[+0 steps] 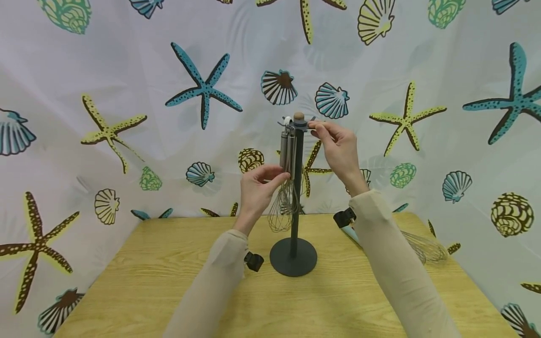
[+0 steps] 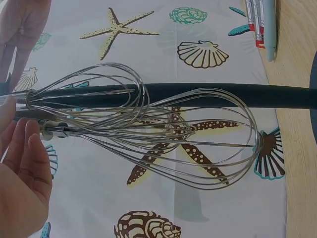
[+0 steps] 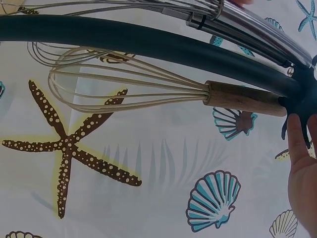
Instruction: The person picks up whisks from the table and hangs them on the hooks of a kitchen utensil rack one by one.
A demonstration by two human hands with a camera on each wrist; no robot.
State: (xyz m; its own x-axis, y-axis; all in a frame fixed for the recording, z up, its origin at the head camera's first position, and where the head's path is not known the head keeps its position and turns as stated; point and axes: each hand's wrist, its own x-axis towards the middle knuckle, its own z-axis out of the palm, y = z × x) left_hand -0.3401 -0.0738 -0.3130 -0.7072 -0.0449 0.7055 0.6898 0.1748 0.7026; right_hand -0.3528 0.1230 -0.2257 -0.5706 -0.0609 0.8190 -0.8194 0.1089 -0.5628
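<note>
A black upright utensil stand (image 1: 294, 211) has a round base and a ring of hooks (image 1: 301, 124) under a wooden knob. Whisks with metal handles (image 1: 289, 148) hang from its left side, their wire loops (image 2: 213, 139) pointing down. My left hand (image 1: 258, 190) holds a whisk at the lower end of its handle (image 2: 47, 130), thumb on one side and fingers on the other. At the top, my right hand (image 1: 339, 149) pinches a hook on the ring's right side. A whisk with a wooden handle (image 3: 245, 98) also hangs there, seen in the right wrist view.
Behind my right forearm, another whisk (image 1: 424, 246) lies on the wooden table (image 1: 177, 267) beside a pale blue utensil (image 1: 351, 234). In the left wrist view, red-tipped items (image 2: 258, 29) lie near it. A patterned cloth (image 1: 236, 141) hangs behind.
</note>
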